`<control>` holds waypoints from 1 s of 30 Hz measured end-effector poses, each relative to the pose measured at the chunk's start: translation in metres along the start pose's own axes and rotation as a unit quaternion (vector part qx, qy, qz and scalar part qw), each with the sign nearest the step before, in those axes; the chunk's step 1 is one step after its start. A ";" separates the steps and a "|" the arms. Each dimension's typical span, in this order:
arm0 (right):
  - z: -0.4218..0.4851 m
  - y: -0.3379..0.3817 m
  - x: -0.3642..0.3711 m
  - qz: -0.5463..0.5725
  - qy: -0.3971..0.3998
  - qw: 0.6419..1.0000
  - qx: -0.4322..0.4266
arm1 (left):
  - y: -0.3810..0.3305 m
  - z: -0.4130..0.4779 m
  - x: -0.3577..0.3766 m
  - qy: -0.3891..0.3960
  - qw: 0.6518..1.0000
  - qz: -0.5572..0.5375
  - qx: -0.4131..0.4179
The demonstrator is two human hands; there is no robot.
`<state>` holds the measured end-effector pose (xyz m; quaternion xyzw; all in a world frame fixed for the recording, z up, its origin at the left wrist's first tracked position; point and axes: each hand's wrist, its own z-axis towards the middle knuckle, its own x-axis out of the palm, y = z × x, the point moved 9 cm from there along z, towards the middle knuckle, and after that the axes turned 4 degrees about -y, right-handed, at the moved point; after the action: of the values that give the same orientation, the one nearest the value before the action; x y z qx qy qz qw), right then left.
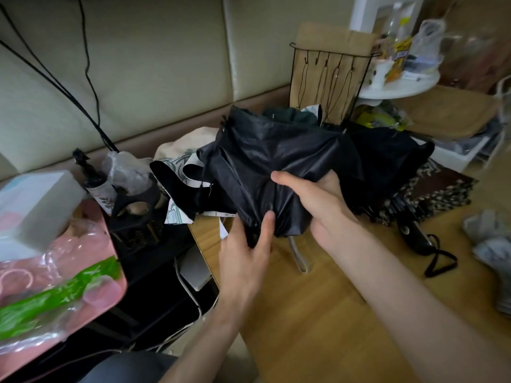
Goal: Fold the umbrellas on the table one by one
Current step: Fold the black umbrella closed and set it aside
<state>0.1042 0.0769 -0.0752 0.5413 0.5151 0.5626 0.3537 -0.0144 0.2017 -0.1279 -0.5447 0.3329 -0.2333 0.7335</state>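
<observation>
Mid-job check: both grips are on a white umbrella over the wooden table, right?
No: the umbrella is black, not white. The head view shows the left grip and right grip both on it over the wooden table.

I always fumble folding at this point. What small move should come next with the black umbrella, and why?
Probably turn the umbrella with the left hand while the right hand wraps the loose fabric round it. Both hands grip only its near end. Beyond them the fabric spreads wide and crumpled, so it looks too bulky to close up yet.
</observation>
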 end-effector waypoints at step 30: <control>0.017 0.095 0.017 -0.340 0.224 0.884 -0.230 | 0.040 0.024 -0.012 -0.063 0.991 -0.099 -0.057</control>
<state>0.1328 0.0761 0.0187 0.0955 0.5893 0.6166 0.5132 -0.0057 0.2371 -0.1591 -0.6294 0.2431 -0.2511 0.6940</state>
